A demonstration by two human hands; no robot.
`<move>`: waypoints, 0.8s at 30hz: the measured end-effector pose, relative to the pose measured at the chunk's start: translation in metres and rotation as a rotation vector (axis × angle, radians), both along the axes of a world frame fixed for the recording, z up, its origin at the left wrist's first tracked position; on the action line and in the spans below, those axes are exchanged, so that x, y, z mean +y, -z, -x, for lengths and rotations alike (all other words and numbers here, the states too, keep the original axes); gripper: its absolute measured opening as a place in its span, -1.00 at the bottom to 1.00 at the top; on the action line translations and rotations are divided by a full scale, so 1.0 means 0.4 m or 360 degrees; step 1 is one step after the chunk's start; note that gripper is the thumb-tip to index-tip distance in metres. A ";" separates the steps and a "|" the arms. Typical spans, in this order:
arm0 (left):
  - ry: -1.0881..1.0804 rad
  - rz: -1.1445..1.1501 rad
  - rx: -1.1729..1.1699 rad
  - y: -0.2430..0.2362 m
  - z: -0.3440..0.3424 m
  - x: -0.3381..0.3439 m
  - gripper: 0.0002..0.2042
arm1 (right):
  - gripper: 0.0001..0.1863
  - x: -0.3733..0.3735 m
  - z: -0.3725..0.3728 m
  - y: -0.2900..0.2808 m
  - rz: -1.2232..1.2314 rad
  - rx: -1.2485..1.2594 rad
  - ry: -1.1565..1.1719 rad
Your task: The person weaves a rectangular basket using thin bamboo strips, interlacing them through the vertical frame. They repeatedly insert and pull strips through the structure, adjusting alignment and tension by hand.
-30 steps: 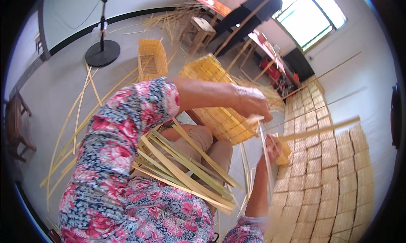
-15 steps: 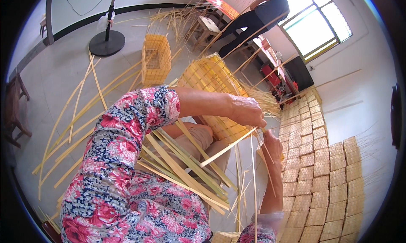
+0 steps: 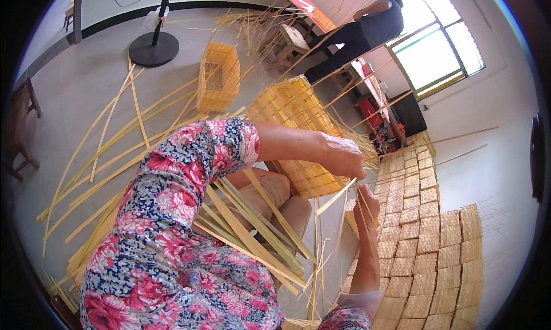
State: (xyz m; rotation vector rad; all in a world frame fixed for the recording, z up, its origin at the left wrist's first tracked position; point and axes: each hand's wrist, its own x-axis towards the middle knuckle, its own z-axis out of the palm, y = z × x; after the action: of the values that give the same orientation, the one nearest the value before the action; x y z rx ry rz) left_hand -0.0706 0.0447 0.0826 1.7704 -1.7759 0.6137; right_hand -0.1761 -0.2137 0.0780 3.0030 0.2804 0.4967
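A large yellow woven bamboo basket (image 3: 298, 109) leans tilted in front of my knees, its long unwoven strips sticking out toward the far right. At its near right corner my left hand (image 3: 343, 156) is closed on a thin bamboo strip (image 3: 336, 197), whose pale flat end hangs below the fingers. Just beneath, my right hand (image 3: 366, 206) is closed in a pinch on thin strips by the same corner. The fingertips nearly meet, and what lies between them is partly hidden. Several loose green and yellow bamboo strips (image 3: 252, 226) lie across my lap.
Stacked woven bamboo pieces (image 3: 419, 244) line the wall at right. A smaller open basket (image 3: 221, 80) stands beyond my left arm, near a round black stand base (image 3: 154, 48). Long strips (image 3: 109, 152) cover the floor at left. Another person (image 3: 367, 31) stands near the window.
The pale strip's free end has drawn closer to my hands, leaving a shorter length hanging. Both hands stay close together at the basket's corner. The whole view has shifted slightly.
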 end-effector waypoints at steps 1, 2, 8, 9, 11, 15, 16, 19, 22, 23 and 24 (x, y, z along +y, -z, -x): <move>-0.0004 0.0016 0.0016 0.007 -0.002 0.001 -0.92 | -0.94 -0.006 0.004 0.006 -0.0051 -0.0042 -0.0018; -0.0003 0.0000 0.0040 0.005 0.000 0.002 -0.92 | -0.94 -0.014 0.011 0.001 -0.0090 -0.0096 -0.0026; -0.0040 -0.0061 0.0007 0.001 0.012 0.010 -0.90 | -0.89 -0.029 0.015 0.010 -0.0099 -0.0177 -0.0070; -0.0044 -0.0066 -0.0009 0.005 0.010 0.007 -0.90 | -0.88 -0.011 0.000 0.005 -0.0044 -0.0175 -0.0046; -0.0052 -0.0103 -0.0038 0.004 0.011 0.009 -0.89 | -0.90 0.033 -0.020 -0.008 0.0035 -0.0142 0.0023; -0.0084 -0.0163 -0.0052 -0.001 0.006 0.017 -0.85 | -0.83 0.077 -0.055 0.003 0.0265 0.0117 0.0239; -0.0095 -0.0161 -0.0048 0.000 -0.003 0.012 -0.85 | -0.83 0.077 -0.061 0.005 0.0256 0.0101 0.0214; -0.0114 -0.0175 0.0016 -0.013 -0.031 -0.010 -0.80 | -0.86 0.046 -0.074 0.021 0.0256 0.0002 0.0022; -0.0267 0.0585 -0.0088 -0.048 -0.074 -0.028 -0.69 | -0.89 0.019 -0.073 0.030 0.0305 -0.0015 0.0055; -0.0381 0.0796 -0.0011 -0.081 -0.112 -0.016 -0.65 | -0.91 0.021 -0.080 0.030 0.0335 0.0013 0.0123; -0.0468 0.1010 0.0089 -0.122 -0.154 -0.007 -0.60 | -0.89 0.008 -0.080 0.028 0.0370 0.0009 0.0129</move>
State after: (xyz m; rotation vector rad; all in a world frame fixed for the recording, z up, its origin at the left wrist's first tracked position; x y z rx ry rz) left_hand -0.0090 0.0418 0.1314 1.5692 -1.1069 1.0926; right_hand -0.1442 -0.2104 0.0666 2.7776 0.2000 0.4169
